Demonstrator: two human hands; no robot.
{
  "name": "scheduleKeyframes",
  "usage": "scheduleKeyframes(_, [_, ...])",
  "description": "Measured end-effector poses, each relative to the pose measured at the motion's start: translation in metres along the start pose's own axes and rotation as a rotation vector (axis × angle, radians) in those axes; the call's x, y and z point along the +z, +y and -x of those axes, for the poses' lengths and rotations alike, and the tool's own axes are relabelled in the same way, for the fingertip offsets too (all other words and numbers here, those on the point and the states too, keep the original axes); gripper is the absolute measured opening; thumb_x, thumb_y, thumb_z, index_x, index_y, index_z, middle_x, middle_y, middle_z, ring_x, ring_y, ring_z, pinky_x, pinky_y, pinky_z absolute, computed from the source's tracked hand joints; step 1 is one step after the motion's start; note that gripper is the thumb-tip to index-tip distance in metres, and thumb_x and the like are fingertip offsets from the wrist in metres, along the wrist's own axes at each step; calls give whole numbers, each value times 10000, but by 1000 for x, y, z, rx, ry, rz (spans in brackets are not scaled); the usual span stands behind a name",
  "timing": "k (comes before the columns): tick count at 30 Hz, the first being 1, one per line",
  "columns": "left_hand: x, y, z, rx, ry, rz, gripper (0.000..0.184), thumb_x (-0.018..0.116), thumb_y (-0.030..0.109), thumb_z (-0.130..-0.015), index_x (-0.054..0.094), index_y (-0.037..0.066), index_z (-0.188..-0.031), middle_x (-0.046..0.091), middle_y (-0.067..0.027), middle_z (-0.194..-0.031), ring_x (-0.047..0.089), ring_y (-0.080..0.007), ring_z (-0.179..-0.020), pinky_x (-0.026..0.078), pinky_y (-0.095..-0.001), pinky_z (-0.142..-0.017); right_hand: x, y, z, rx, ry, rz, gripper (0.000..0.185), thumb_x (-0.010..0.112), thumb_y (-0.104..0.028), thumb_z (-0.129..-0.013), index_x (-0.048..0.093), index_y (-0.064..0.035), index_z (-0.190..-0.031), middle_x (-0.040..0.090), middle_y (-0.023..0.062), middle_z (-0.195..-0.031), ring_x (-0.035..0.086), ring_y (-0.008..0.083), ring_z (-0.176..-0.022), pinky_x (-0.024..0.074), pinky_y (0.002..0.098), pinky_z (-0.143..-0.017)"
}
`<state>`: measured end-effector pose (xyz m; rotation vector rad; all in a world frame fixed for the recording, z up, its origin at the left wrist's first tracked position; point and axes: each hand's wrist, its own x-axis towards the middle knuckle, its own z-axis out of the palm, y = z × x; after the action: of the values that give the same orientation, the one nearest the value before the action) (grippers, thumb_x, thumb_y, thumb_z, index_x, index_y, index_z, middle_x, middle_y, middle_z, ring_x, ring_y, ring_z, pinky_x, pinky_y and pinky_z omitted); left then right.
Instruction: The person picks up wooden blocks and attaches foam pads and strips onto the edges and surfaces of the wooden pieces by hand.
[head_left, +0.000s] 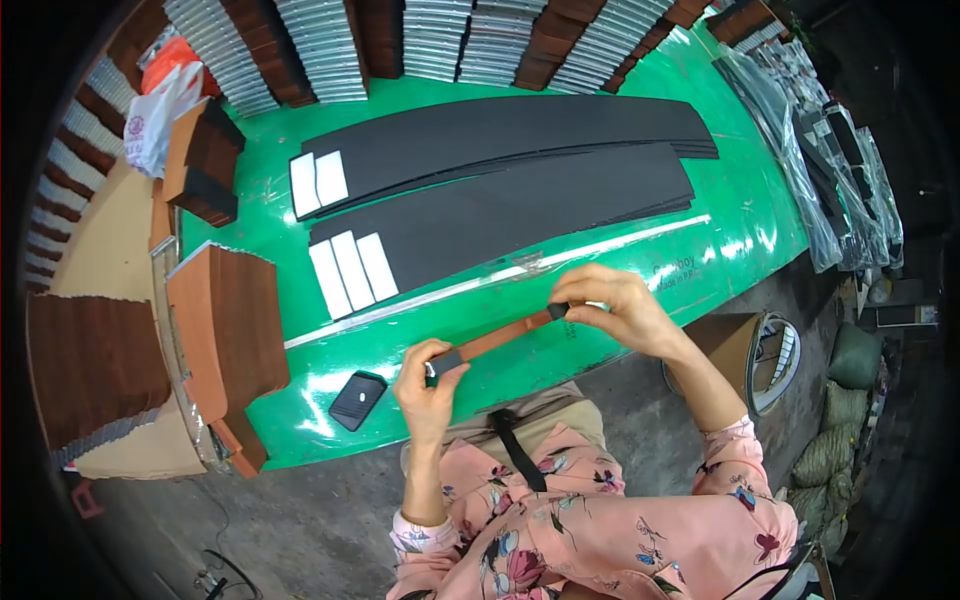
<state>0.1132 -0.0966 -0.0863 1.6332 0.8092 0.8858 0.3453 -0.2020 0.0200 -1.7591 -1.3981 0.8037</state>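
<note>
Workshop: green-topped worktable [745, 205], rows of stacked brown pieces [100, 350], black panel piles [520, 200], grey floor [320, 520].

Our left grip [424, 390] and right grip [628, 310] hold a brown strip [500, 338] by its dark ends [448, 363], above the green tabletop [755, 205]. Beyond the strip we see stacked black panels [510, 210]; left of it, a black rectangular piece [358, 401]; farther left, wood-grain boards [228, 325].

One camera on the person's head looked forward and steeply down through a wide lens, dark at the corners. From close above, it faced the green desk [750, 205], the left hand [425, 385] and right hand [628, 308] near mid-view, the floral shirt [690, 530] lowest.
</note>
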Motion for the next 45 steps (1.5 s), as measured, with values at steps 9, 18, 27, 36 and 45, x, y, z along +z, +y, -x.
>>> scheduleKeyframes(9, [0,0,1,-20,-4,-8,315,774,61,-689,595,9,-942,626,-104,-933,605,-208,-865,475,-298,-750,16,16,12,-201,23,329,283,687,-30,-753,652,-49,-1033,579,84,-920,571,243,-814,488,348,-689])
scheduleKeyframes(18, [0,-1,2,-14,-2,-2,316,776,100,-705,595,6,-946,622,-99,-933,602,-199,-857,477,-290,-733,22,26,10,-198,15,332,263,668,-54,-782,648,-64,-1044,570,73,-932,571,241,-836,491,342,-694])
scheduleKeyframes(27, [0,-1,2,-4,-3,10,321,778,126,-714,594,3,-947,617,-99,-932,600,-197,-848,479,-289,-724,24,28,8,-186,10,330,254,662,-49,-786,647,-58,-1040,575,75,-945,577,245,-843,494,346,-699])
scheduleKeyframes(36, [-1,1,0,24,-5,-28,319,778,133,-714,596,5,-943,621,-102,-926,604,-197,-845,484,-290,-714,26,29,9,-166,15,307,266,667,-32,-774,641,-43,-1038,577,83,-946,576,251,-856,492,352,-711])
scheduleKeyframes(45, [-1,1,0,26,-7,-26,315,774,125,-716,593,4,-944,620,-102,-919,606,-198,-835,486,-292,-709,27,29,9,-176,39,310,270,667,-9,-774,646,-34,-1042,581,86,-968,586,222,-846,495,324,-667])
